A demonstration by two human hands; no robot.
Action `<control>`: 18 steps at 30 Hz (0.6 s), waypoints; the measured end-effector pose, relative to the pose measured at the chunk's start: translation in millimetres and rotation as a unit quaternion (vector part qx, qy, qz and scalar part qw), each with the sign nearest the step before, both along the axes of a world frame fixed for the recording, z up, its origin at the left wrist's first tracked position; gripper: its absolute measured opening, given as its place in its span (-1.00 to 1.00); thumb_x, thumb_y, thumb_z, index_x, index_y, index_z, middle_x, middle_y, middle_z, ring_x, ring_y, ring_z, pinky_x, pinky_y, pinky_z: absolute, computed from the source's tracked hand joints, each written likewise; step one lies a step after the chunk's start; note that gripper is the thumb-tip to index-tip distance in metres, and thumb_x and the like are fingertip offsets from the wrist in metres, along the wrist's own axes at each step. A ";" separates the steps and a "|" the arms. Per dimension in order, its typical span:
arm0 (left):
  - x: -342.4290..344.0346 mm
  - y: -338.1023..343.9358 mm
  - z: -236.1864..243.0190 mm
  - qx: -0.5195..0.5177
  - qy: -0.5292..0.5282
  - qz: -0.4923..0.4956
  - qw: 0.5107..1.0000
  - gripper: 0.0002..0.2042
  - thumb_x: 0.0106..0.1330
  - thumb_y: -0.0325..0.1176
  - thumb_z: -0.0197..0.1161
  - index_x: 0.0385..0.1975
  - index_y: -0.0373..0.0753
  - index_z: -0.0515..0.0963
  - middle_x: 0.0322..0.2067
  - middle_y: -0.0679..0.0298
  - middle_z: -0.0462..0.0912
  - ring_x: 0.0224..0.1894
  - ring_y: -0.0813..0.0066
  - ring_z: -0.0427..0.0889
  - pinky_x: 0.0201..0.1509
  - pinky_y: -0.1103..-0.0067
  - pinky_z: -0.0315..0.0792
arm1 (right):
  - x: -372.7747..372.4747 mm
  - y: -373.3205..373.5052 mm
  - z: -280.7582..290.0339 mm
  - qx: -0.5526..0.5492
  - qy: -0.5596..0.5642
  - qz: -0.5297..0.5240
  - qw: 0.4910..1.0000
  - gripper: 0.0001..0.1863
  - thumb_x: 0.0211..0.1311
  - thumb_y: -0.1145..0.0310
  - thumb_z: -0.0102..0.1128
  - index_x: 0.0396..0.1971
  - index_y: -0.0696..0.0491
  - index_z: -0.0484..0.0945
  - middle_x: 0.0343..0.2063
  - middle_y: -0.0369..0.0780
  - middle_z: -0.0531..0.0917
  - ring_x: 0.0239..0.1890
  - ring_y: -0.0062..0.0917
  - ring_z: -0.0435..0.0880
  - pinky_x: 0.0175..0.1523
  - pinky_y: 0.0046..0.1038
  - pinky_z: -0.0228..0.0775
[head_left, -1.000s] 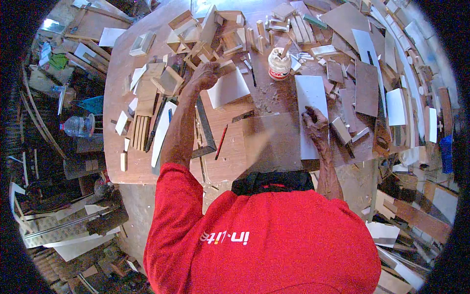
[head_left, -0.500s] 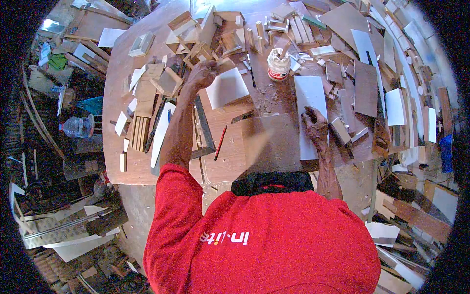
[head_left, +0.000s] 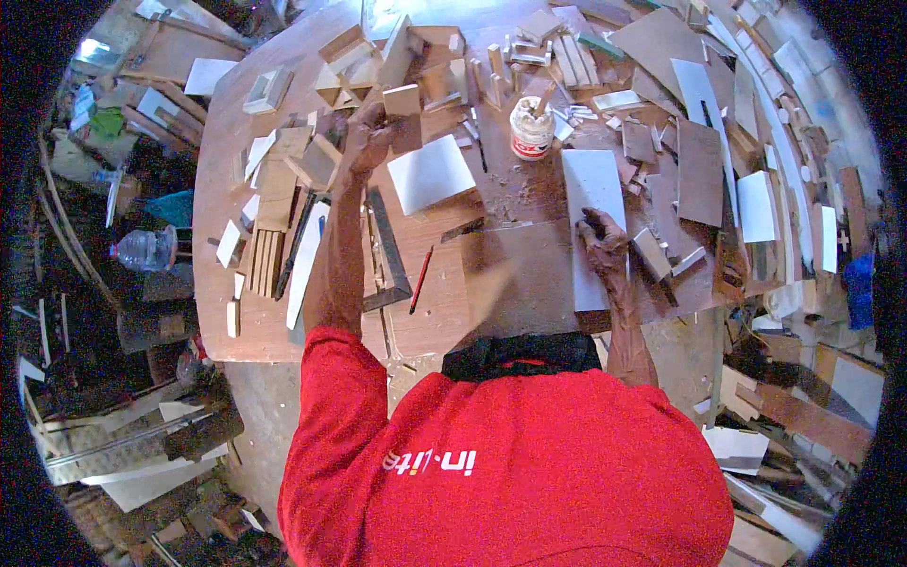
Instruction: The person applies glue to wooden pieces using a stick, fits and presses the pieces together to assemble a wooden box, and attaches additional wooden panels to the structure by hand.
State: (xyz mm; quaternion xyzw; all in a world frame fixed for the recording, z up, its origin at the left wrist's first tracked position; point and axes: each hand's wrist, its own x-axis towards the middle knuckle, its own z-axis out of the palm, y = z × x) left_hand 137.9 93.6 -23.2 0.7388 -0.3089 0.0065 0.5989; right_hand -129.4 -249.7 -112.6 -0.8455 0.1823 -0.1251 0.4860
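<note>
Red cloth covers the person's back (head_left: pixel 548 463) in the lower part of the view, and both bare forearms reach out over a brown wooden table (head_left: pixel 265 335). The left hand (head_left: pixel 367 132) is at the far left part of the table, its grip closed on a small wooden block (head_left: pixel 402 100), which sits just beyond the fingers, near a cluster of open wooden boxes (head_left: pixel 350 59). Just to the right of that forearm lies a white square panel (head_left: pixel 433 176), tilted on the tabletop.

The right hand (head_left: pixel 605 244) is over a long white board (head_left: pixel 595 180), fingers curled; whether its grip is clamped on anything, I cannot tell. Beside it, to the right, lies another wood block (head_left: pixel 650 252), with a brown panel (head_left: pixel 700 172) farther out.

Between the hands, toward the far side, stands a jar (head_left: pixel 531 132) of pale paste with a stick (head_left: pixel 545 98) in it. Nearer the person are a red pencil (head_left: pixel 421 281), a dark L-shaped frame (head_left: pixel 391 236) and a brown sheet (head_left: pixel 515 274). Left of the left forearm lie a white strip (head_left: pixel 304 274) and slatted wood pieces (head_left: pixel 265 260). Well apart, beyond the table's left edge, is a clear plastic bottle (head_left: pixel 146 250).
</note>
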 end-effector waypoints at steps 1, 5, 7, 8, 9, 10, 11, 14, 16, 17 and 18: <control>-2.2 -4.1 3.1 -0.001 -0.019 0.001 1.000 -0.72 0.21 -0.29 0.18 -0.16 -0.32 0.55 -0.24 0.27 0.63 -0.25 0.57 0.54 -0.22 0.59 0.44 | -0.3 -0.5 -0.5 -0.050 -0.012 0.003 0.999 -0.69 0.15 0.36 0.19 -0.10 0.14 0.57 -0.29 -0.12 0.68 -0.25 -0.42 0.67 -0.10 -0.42 0.49; -0.7 -22.9 17.8 0.230 -0.019 -0.010 0.973 -0.73 0.16 -0.33 0.11 -0.20 -0.35 0.52 -0.32 0.12 0.62 -0.27 0.35 0.57 -0.20 0.48 0.45 | -0.2 -2.6 -4.1 0.034 0.019 -0.010 0.999 -0.69 0.15 0.36 0.17 -0.12 0.16 0.56 -0.29 -0.10 0.68 -0.24 -0.36 0.67 -0.08 -0.41 0.48; -1.0 -29.1 17.6 0.364 -0.079 0.002 0.928 -0.71 0.10 -0.42 0.04 -0.18 -0.37 0.47 -0.33 -0.07 0.59 -0.19 0.02 0.59 -0.13 0.31 0.45 | 0.3 -2.9 -6.1 0.050 0.020 -0.002 0.999 -0.69 0.15 0.36 0.16 -0.12 0.16 0.56 -0.27 -0.09 0.67 -0.23 -0.37 0.67 -0.08 -0.41 0.48; 0.2 -31.4 15.5 0.363 -0.080 0.000 0.928 -0.71 0.10 -0.42 0.04 -0.18 -0.37 0.47 -0.33 -0.07 0.59 -0.19 0.02 0.59 -0.13 0.31 0.45 | 0.2 -3.2 -6.8 0.043 0.006 0.003 0.999 -0.69 0.15 0.36 0.16 -0.12 0.16 0.56 -0.27 -0.09 0.67 -0.23 -0.37 0.67 -0.08 -0.41 0.48; 0.6 -32.9 11.4 0.446 -0.087 0.026 0.890 -0.70 0.10 -0.40 0.05 -0.17 -0.36 0.47 -0.28 -0.05 0.60 -0.16 -0.01 0.58 -0.10 0.28 0.45 | 0.6 -2.9 -7.6 0.037 0.020 -0.006 0.999 -0.69 0.15 0.37 0.16 -0.12 0.17 0.56 -0.27 -0.08 0.67 -0.23 -0.37 0.67 -0.07 -0.41 0.48; 1.8 -34.7 6.3 0.507 -0.118 0.049 0.852 -0.69 0.10 -0.39 0.05 -0.16 -0.35 0.47 -0.23 -0.03 0.60 -0.12 -0.04 0.57 -0.08 0.24 0.44 | 0.1 -3.4 -7.8 0.035 0.041 -0.015 0.998 -0.69 0.14 0.37 0.16 -0.13 0.17 0.56 -0.26 -0.08 0.67 -0.22 -0.37 0.67 -0.07 -0.40 0.48; 0.8 -31.7 1.6 0.501 -0.143 0.051 0.852 -0.69 0.12 -0.37 0.07 -0.14 -0.30 0.48 -0.17 0.00 0.59 -0.10 -0.10 0.54 -0.05 0.21 0.43 | 0.5 -2.8 -8.5 0.013 0.042 -0.019 0.999 -0.70 0.13 0.37 0.17 -0.14 0.18 0.56 -0.27 -0.08 0.67 -0.23 -0.35 0.68 -0.07 -0.40 0.48; 0.7 -28.3 -8.6 0.507 -0.175 0.052 0.842 -0.71 0.13 -0.38 0.07 -0.14 -0.25 0.49 -0.15 0.00 0.57 -0.12 -0.09 0.54 -0.06 0.24 0.44 | -1.1 -3.3 -9.5 0.069 0.044 -0.018 0.996 -0.70 0.13 0.36 0.19 -0.15 0.17 0.57 -0.28 -0.08 0.68 -0.23 -0.32 0.68 -0.07 -0.39 0.48; 1.4 -28.6 -9.1 0.511 -0.180 0.021 0.840 -0.72 0.13 -0.38 0.07 -0.14 -0.23 0.51 -0.18 0.00 0.59 -0.14 -0.06 0.55 -0.08 0.24 0.45 | -1.1 -4.1 -11.4 0.041 0.023 -0.032 0.998 -0.70 0.13 0.35 0.20 -0.16 0.19 0.57 -0.30 -0.06 0.68 -0.24 -0.30 0.68 -0.08 -0.40 0.49; 0.8 -29.0 -7.8 0.547 -0.117 0.023 0.829 -0.72 0.13 -0.38 0.07 -0.15 -0.24 0.51 -0.20 -0.01 0.59 -0.14 -0.05 0.55 -0.08 0.24 0.44 | -0.4 -5.5 -12.6 0.044 0.019 -0.018 0.999 -0.70 0.13 0.35 0.19 -0.16 0.19 0.57 -0.29 -0.05 0.68 -0.23 -0.29 0.68 -0.07 -0.40 0.49; -0.7 -30.0 -6.7 0.575 -0.077 0.025 0.814 -0.73 0.13 -0.37 0.08 -0.17 -0.24 0.51 -0.21 -0.01 0.59 -0.14 -0.05 0.55 -0.08 0.24 0.44 | 0.3 -8.2 -13.6 0.050 0.015 -0.002 0.999 -0.69 0.14 0.35 0.19 -0.16 0.20 0.57 -0.29 -0.03 0.67 -0.22 -0.29 0.68 -0.07 -0.40 0.49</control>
